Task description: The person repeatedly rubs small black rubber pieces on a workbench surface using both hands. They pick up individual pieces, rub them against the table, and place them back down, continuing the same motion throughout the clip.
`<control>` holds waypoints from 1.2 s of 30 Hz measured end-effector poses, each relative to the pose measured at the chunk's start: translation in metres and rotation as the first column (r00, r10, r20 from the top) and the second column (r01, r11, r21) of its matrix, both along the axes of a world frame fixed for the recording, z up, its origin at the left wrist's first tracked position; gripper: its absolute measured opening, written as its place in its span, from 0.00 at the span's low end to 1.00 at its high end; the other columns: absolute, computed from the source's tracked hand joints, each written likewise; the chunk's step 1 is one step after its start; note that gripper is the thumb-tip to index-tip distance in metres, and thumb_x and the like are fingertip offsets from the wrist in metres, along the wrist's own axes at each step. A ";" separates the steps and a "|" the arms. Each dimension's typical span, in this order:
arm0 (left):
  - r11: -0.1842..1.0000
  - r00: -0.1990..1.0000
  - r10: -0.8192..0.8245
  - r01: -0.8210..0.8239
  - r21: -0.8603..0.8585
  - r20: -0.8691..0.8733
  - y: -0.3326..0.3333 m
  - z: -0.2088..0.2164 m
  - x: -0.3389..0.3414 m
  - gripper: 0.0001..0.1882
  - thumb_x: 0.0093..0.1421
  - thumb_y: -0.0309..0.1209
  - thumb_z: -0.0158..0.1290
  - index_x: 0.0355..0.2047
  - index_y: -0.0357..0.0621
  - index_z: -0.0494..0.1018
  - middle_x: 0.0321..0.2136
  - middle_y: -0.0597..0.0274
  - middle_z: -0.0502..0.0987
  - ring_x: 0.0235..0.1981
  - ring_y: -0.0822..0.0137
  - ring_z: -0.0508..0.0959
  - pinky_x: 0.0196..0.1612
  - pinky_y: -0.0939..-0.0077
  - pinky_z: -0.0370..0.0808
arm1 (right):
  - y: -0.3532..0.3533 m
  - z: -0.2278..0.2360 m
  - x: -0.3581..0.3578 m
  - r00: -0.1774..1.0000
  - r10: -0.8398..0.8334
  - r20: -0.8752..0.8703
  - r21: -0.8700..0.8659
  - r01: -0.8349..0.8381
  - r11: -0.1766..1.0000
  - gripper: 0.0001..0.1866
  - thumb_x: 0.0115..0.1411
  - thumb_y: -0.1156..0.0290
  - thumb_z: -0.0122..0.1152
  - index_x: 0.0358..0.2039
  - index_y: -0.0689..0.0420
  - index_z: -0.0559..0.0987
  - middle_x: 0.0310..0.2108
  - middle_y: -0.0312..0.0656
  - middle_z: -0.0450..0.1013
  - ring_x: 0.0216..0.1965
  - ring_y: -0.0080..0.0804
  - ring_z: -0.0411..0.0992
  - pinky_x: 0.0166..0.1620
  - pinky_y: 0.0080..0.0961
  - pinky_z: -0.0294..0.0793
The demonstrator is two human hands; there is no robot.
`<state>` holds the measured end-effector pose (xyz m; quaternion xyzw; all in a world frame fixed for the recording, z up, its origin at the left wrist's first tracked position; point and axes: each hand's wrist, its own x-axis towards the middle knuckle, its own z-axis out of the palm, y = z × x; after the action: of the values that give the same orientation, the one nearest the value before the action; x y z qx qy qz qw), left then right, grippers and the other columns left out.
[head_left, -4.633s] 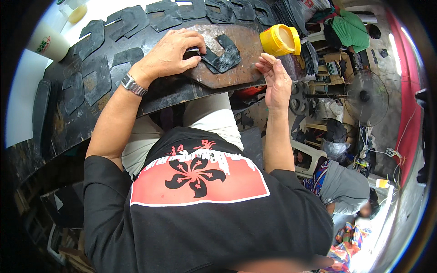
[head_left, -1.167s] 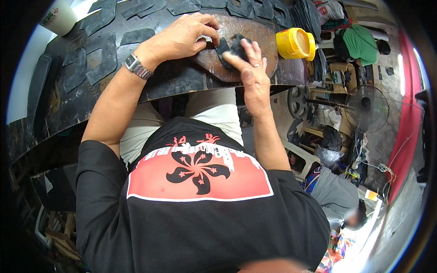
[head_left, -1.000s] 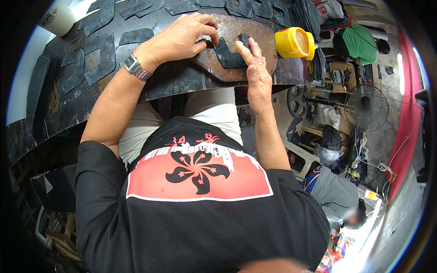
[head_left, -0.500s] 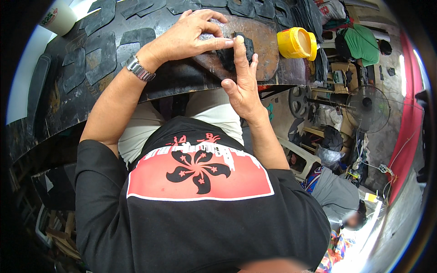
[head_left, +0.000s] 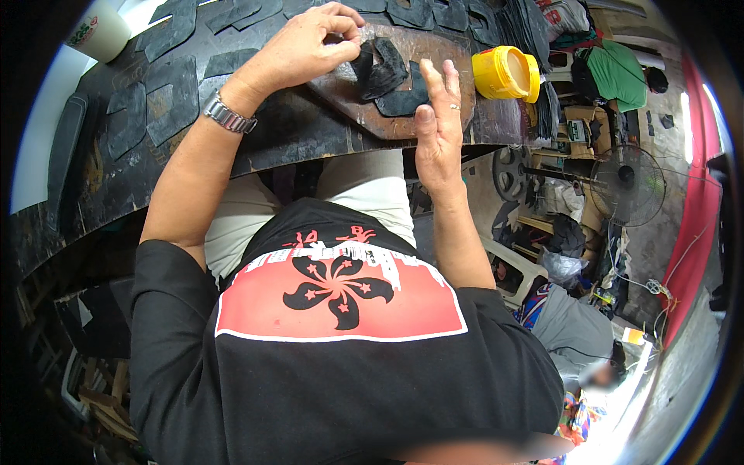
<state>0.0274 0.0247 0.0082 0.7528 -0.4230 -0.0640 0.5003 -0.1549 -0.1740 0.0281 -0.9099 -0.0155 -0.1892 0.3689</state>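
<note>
My left hand [head_left: 319,43], with a metal watch on its wrist, pinches the left edge of a black leather-like piece [head_left: 385,71]. That piece is raised and curled over the brown board [head_left: 333,91]. Part of a flat black piece [head_left: 404,102] lies on the board beneath and to the right of it. Beside this flat piece my right hand [head_left: 440,128] is held up, fingers stretched and thumb apart, with nothing in it. A ring shows on one of its fingers.
A yellow tub [head_left: 502,74] of tan paste stands right of the board. Several black cut-out pieces [head_left: 172,101] lie across the dark table [head_left: 263,155]. A white container [head_left: 101,35] stands far left. To the right are a fan [head_left: 626,177] and two people, one in green [head_left: 616,76], one in grey [head_left: 570,322].
My hands have moved apart, the left leftward and the right rightward. The black piece, earlier under my fingers, is now curled up, with a flat piece showing beneath it.
</note>
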 end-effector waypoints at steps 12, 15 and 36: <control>0.929 0.928 0.143 -0.246 0.276 0.345 0.003 -0.001 -0.009 0.09 0.56 0.36 0.54 0.31 0.47 0.79 0.53 0.62 0.75 0.60 0.57 0.71 0.66 0.49 0.58 | -0.005 -0.011 0.040 0.974 -0.117 -0.194 -0.591 -0.021 0.806 0.39 0.68 0.35 0.42 0.69 0.49 0.65 0.74 0.51 0.49 0.76 0.56 0.34 0.69 0.73 0.28; 0.933 0.924 0.146 -0.248 0.262 0.354 0.003 -0.002 -0.008 0.08 0.55 0.36 0.54 0.30 0.47 0.79 0.53 0.62 0.75 0.59 0.57 0.71 0.65 0.50 0.59 | -0.004 -0.014 0.050 0.972 -0.147 -0.183 -0.683 -0.018 0.730 0.44 0.65 0.31 0.42 0.71 0.51 0.62 0.75 0.49 0.49 0.77 0.52 0.34 0.69 0.73 0.26; 0.929 0.948 0.119 -0.211 0.304 0.294 0.004 -0.001 -0.007 0.08 0.56 0.35 0.54 0.31 0.47 0.78 0.54 0.62 0.74 0.58 0.58 0.72 0.67 0.41 0.56 | -0.020 -0.002 0.021 0.941 -0.042 -0.336 -0.557 -0.162 0.814 0.37 0.66 0.35 0.47 0.72 0.35 0.61 0.76 0.50 0.45 0.76 0.56 0.34 0.69 0.71 0.31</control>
<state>0.0207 0.0288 0.0069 0.8610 -0.4050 0.0119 0.3074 -0.1337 -0.1939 0.0259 -0.9961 -0.0389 -0.0073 0.0788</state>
